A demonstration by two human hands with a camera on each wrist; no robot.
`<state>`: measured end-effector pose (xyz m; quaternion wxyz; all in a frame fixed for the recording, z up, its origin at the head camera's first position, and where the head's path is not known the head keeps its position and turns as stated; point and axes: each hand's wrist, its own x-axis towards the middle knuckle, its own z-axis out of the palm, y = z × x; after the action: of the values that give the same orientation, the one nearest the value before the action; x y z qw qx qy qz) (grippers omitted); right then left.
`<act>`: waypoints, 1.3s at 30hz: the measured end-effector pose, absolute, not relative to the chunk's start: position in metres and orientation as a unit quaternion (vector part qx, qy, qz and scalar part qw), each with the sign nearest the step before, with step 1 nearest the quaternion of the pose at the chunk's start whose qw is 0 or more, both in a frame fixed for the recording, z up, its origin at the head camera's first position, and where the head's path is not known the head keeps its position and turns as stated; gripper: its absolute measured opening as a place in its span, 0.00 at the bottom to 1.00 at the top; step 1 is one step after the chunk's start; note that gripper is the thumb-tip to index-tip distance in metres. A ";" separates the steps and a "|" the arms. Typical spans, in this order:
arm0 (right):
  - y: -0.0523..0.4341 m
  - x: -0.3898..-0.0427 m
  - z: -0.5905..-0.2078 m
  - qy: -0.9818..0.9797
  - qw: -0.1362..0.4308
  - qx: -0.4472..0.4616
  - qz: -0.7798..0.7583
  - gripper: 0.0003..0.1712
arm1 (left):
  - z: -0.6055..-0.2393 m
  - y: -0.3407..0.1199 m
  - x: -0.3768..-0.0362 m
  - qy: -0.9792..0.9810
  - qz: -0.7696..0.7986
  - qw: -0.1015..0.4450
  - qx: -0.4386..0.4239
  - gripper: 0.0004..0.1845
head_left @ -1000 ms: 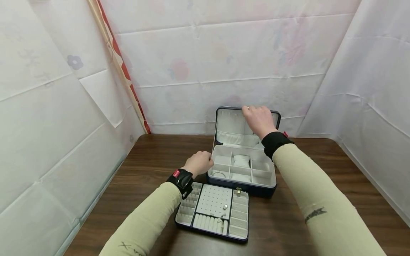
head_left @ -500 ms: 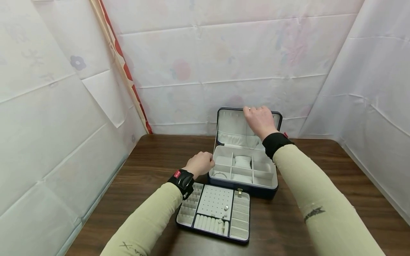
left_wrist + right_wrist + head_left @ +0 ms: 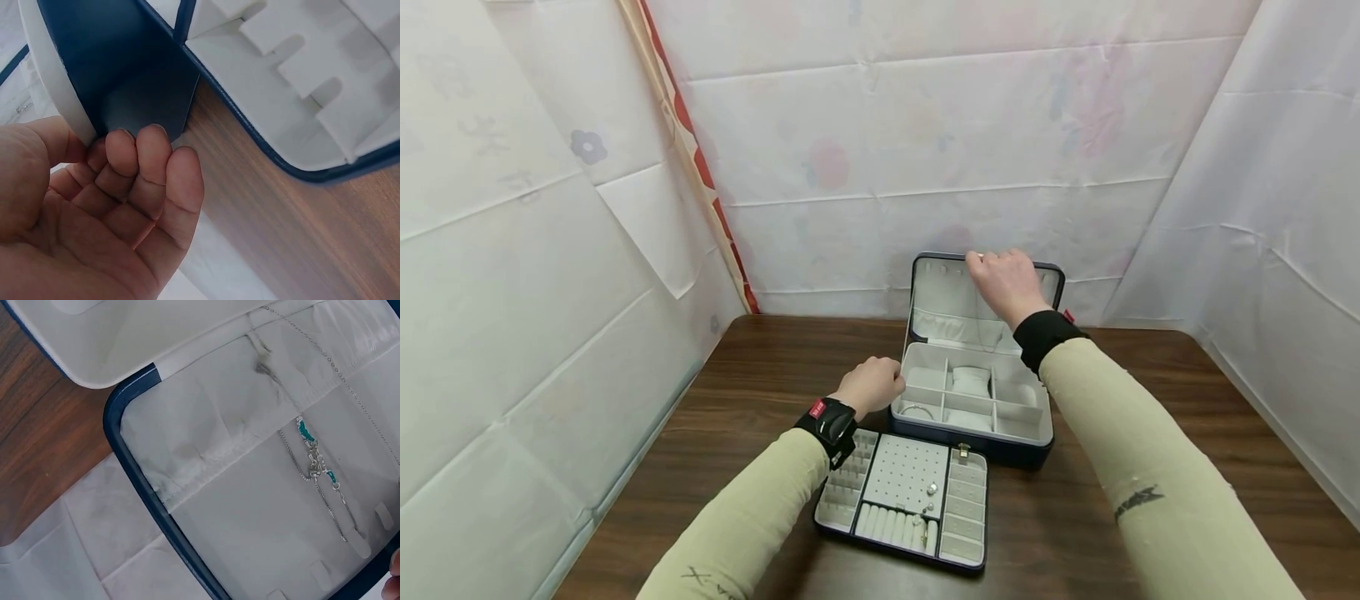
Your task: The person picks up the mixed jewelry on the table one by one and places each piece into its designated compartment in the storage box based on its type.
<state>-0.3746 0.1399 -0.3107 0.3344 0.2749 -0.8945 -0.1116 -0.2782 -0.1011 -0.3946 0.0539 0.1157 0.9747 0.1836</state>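
A dark blue jewelry box (image 3: 992,450) with a white, divided interior stands with its lid (image 3: 943,292) raised. My right hand (image 3: 1009,283) grips the lid's top edge; only its fingertips (image 3: 394,584) show in the right wrist view. My left hand (image 3: 871,386) pinches the box's left wall, thumb at the white rim and curled fingers against the blue outside (image 3: 125,69). Silver necklaces with green pieces (image 3: 306,430) hang inside the lid. A silver bracelet (image 3: 916,408) lies in the front left compartment, and a white cushion (image 3: 972,381) sits in the back middle one.
A shallow jewelry tray (image 3: 907,557) with ring rolls, a perforated panel and small slots lies in front of the box, partly under my left wrist. Everything rests on a brown wooden table (image 3: 760,367). White sheets (image 3: 820,125) hang behind and at both sides.
The whole view has shifted slightly, so the box and tray appear a little further right. Both hands keep their holds on the box and lid.
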 end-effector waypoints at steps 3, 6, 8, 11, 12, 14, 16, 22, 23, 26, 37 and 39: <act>0.139 -0.375 -0.311 -0.896 0.336 0.268 -0.109 0.11 | -0.395 -0.100 -0.278 0.974 0.184 0.052 0.119 0.17; 0.139 -0.375 -0.312 -0.898 0.341 0.257 -0.105 0.12 | -0.396 -0.099 -0.278 0.974 0.183 0.052 0.120 0.17; 0.139 -0.375 -0.312 -0.900 0.344 0.249 -0.099 0.12 | -0.396 -0.098 -0.278 0.975 0.182 0.052 0.119 0.17; 0.139 -0.375 -0.312 -0.902 0.350 0.239 -0.087 0.12 | -0.397 -0.097 -0.279 0.975 0.182 0.053 0.117 0.17; 0.139 -0.376 -0.312 -0.902 0.352 0.236 -0.084 0.12 | -0.397 -0.097 -0.279 0.975 0.182 0.052 0.116 0.17; 0.140 -0.377 -0.313 -0.901 0.358 0.233 -0.078 0.12 | -0.397 -0.097 -0.279 0.975 0.181 0.050 0.117 0.17; 0.140 -0.378 -0.313 -0.898 0.365 0.233 -0.073 0.12 | -0.397 -0.097 -0.279 0.975 0.181 0.049 0.117 0.17; 0.142 -0.376 -0.315 -0.898 0.370 0.229 -0.061 0.15 | -0.396 -0.097 -0.277 0.975 0.183 0.051 0.118 0.17; 0.142 -0.376 -0.315 -0.900 0.369 0.226 -0.057 0.15 | -0.396 -0.097 -0.277 0.975 0.184 0.051 0.117 0.17; 0.143 -0.376 -0.316 -0.904 0.366 0.218 -0.038 0.14 | -0.396 -0.097 -0.278 0.974 0.186 0.052 0.116 0.17; 0.148 -0.375 -0.315 -0.916 0.340 0.214 0.015 0.16 | -0.398 -0.097 -0.279 0.975 0.183 0.048 0.114 0.18; 0.149 -0.375 -0.314 -0.919 0.328 0.219 0.023 0.15 | -0.397 -0.097 -0.279 0.976 0.183 0.048 0.112 0.18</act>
<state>-0.3751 0.1491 -0.3136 0.3282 0.2193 -0.9185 0.0226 -0.2792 -0.0972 -0.3973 0.0479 0.1125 0.9755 0.1827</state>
